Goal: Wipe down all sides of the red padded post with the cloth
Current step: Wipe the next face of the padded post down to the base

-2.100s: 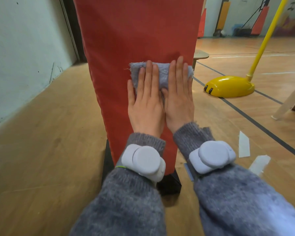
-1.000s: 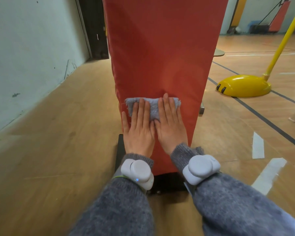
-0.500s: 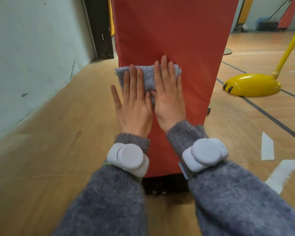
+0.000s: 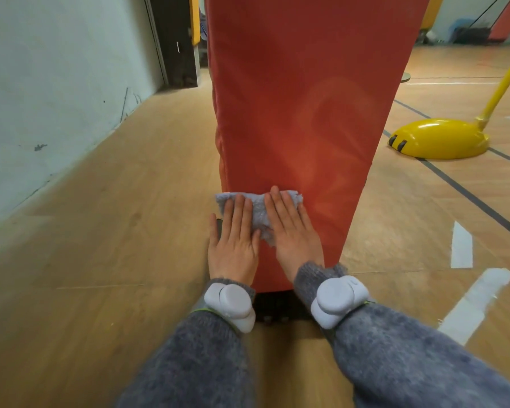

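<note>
Red padded post [image 4: 301, 98] stands upright on the wood gym floor [image 4: 115, 231], on a dark base [image 4: 277, 310] that peeks out under its bottom edge, w/ the pale wall [image 4: 56, 83] off to the left and a yellow weighted base [image 4: 439, 142] well apart on the right. Only one face is towards the camera, plus a sliver of the left edge.

The grey cloth [image 4: 258, 212] is flat against that face, low down, near the bottom left corner. Its left end pokes just past the post's edge. Both hands are on it side by side: left hand [image 4: 233, 242] w/ fingers [image 4: 239, 210] straight and close together, thumb sticking out past the post's edge; right hand [image 4: 295, 237] same deal, fingers [image 4: 286, 207] straight and together. Palms flat, pressing the cloth into the padding — no pinching or gripping.

Progress, imo: they're on the lower part of the front face, left half. A short strip under the cloth down to the hem prob still needs a pass, and so does the right half at this height. Can't tell from the surface what's already been wiped higher up — no wet streaks or marks that I can read. The other sides aren't visible at all, so idk if they're done. I'd guess the task is far from finished.
</note>
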Demonstrator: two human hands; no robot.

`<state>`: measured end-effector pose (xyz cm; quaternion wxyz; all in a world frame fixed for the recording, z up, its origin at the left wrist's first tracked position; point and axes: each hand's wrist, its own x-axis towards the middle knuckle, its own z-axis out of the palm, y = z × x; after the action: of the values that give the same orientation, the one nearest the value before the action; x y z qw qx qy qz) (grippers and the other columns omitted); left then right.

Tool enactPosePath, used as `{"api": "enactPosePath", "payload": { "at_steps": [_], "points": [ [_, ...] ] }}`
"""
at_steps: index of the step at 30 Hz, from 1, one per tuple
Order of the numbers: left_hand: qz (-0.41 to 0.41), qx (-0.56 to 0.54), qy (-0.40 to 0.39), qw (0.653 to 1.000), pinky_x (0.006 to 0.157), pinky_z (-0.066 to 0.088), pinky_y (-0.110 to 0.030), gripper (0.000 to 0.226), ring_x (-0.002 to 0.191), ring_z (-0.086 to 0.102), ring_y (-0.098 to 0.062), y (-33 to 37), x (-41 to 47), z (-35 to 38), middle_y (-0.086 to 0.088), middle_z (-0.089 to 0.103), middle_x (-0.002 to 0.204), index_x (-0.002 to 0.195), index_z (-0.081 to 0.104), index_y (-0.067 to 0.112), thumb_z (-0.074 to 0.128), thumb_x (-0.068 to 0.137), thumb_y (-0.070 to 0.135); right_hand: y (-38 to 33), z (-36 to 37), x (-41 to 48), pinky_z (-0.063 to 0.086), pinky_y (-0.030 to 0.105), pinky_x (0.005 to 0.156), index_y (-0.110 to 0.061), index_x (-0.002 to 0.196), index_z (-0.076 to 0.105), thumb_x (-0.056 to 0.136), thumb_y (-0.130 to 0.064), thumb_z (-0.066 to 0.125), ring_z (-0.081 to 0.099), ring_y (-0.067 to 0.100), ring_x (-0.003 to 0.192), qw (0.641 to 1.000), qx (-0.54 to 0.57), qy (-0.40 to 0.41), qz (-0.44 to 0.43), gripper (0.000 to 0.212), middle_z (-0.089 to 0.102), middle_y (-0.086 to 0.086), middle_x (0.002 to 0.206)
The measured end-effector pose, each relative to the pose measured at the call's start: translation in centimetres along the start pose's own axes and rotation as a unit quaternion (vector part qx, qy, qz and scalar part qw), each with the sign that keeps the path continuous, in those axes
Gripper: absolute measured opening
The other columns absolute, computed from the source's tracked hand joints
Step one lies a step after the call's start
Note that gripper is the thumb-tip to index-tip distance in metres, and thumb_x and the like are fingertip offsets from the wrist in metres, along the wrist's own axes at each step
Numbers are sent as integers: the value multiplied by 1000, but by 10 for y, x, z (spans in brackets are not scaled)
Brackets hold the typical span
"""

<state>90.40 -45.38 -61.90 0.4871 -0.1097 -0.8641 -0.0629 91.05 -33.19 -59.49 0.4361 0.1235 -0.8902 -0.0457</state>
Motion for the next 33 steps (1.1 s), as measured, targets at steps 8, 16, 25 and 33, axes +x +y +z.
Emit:
{"api": "enactPosePath", "payload": {
  "at_steps": [8, 16, 25, 33],
  "points": [
    [13, 13, 53, 998, 114, -5, -33, 56, 134, 25, -20, 2, 58, -25, -14, 42, 143, 141, 24, 5, 33, 91, 29, 14, -28, 47, 3, 31, 114, -3, 138, 25, 75, -8, 64, 26, 21, 132, 994, 17, 104, 25, 74, 42, 13, 142],
    [4, -32, 86, 996, 115, -6, -32, 58, 138, 18, -21, 15, 71, -19, -17, 36, 146, 145, 17, 5, 33, 93, 25, 27, -32, 52, 10, 37, 112, -10, 142, 20, 91, -25, 47, 19, 25, 135, 991, 60, 110, 36, 60, 35, 16, 146],
    [62, -46, -3, 997, 115, 3, -40, 69, 143, -11, -10, 17, -25, 22, 3, -16, 156, 149, -14, 16, 29, 96, 29, 19, 21, -43, -6, 37, 114, -16, 148, -14, 88, -30, 29, -14, 16, 143, 999, -27, -10, 21, 76, -3, 4, 156],
    [-15, -35, 39, 999, 112, 7, -39, 54, 130, 32, -24, 50, 44, -5, -17, 46, 139, 138, 32, 0, 33, 91, 27, 25, -21, 18, 3, 36, 113, -5, 142, 29, 82, -31, 38, 30, 27, 134, 985, -71, 82, 132, 66, 38, 13, 146]
  ]
}}
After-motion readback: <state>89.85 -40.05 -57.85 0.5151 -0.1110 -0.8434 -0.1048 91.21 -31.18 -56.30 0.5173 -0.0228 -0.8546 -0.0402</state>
